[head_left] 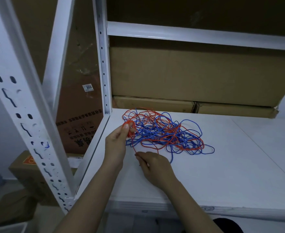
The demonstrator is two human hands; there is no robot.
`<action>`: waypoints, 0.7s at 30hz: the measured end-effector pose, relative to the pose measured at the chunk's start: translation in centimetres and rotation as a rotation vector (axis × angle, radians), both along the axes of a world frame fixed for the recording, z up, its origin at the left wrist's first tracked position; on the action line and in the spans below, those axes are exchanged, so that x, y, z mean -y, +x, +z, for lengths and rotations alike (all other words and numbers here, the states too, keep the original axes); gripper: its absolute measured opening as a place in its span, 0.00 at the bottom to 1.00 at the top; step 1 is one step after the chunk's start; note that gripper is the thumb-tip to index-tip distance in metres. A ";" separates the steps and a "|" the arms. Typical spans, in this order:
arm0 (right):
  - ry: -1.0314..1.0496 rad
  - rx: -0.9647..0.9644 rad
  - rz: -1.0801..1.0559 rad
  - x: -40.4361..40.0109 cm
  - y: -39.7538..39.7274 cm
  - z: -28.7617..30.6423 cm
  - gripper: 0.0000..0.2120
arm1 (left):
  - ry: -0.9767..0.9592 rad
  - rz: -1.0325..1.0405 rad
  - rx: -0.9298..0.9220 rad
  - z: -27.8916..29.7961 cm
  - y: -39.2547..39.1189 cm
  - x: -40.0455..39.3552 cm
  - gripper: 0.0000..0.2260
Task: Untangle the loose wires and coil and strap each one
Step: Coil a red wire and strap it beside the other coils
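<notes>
I see the tangle of red and blue wires (165,132) lying on the white shelf board (222,165), toward its left rear, near the white upright post (103,64) and in front of the flat cardboard boxes (155,103). My left hand (116,148) is raised at the left edge of the pile, and its thumb and fingers pinch a small red coil (130,126) that is already wound there. My right hand (155,167) is lower and nearer to me, with fingers curled around one red strand (133,147) that runs up to the coil; how firmly it holds, I cannot tell.

In my judgement the wires are very light, thin and soft, but with some spring, so loops will open again if I let go. The insulation looks smooth, so a strand may slide between fingertips. The red wire crosses the blue one in many places, and a hard pull would probably tighten knots and drag the whole pile. I think it is better to hold the coil firmly by its side and feed the strand slowly, taking it near the pile, lifting loops free one by one. No strap is visible.
</notes>
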State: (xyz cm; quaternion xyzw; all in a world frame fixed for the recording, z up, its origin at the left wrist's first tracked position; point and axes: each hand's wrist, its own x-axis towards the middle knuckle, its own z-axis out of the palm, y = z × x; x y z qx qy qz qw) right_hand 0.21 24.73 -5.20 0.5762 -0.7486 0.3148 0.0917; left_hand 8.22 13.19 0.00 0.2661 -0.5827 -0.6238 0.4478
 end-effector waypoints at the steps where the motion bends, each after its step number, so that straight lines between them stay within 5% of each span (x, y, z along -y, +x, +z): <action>1: -0.003 -0.027 0.018 -0.2 0.1 0.1 0.16 | -0.029 0.013 0.024 -0.2 -0.3 0.2 0.11; 5: -0.050 -0.070 0.062 -0.7 0.1 0.6 0.13 | -0.218 -0.034 0.189 -1.8 -0.9 0.5 0.08; 9: -0.099 0.077 0.012 -1.1 -0.8 0.9 0.09 | -0.726 0.034 0.450 -3.5 -1.1 0.8 0.09; 12: -0.195 0.209 -0.048 -1.6 -2.3 1.0 0.06 | -0.918 -0.044 0.636 -4.1 -0.5 0.9 0.12; 16: -0.262 0.323 -0.067 -1.7 -3.7 1.2 0.04 | -0.916 -0.286 0.747 -3.7 0.1 0.4 0.17; 21: -0.228 0.504 -0.082 -1.0 -4.0 1.0 0.06 | -0.547 -0.502 0.615 -3.0 0.8 0.0 0.15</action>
